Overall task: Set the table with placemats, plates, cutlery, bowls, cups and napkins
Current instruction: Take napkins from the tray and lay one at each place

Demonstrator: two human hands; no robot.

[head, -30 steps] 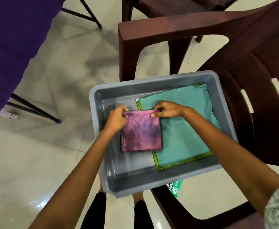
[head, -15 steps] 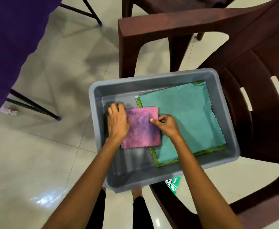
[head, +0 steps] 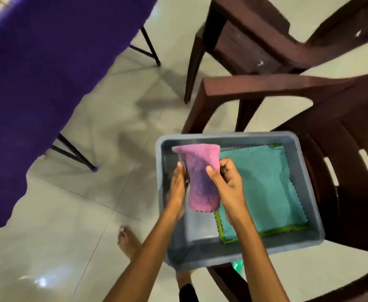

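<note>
You are holding the folded pink napkin (head: 201, 177) up above the left half of the grey tub (head: 309, 192), its purple-tinged face turned toward you and its scalloped bottom edge hanging free of the tub floor. Your right hand (head: 228, 186) is gripping its right edge, thumb curled over the front and fingers folded behind. Your left hand (head: 177, 188) is lying against its left edge with the fingers fairly straight, and the fingertips are disappearing behind the cloth, so how they are closing there cannot be told. Beneath the napkin, a teal cloth (head: 272, 188) is lying flat against the tub's right wall and near-right corner, with a green cloth (head: 266, 233) showing as a strip under its left and near edges. The tub is sitting on the seat of a dark brown plastic chair (head: 342, 149), and a second brown chair (head: 255, 40) is standing just beyond it. Off to the left, a table draped in purple cloth (head: 47, 73) is standing on the pale tiled floor (head: 91, 192), and your bare foot (head: 128, 240) is showing near the tub's near-left corner.
</note>
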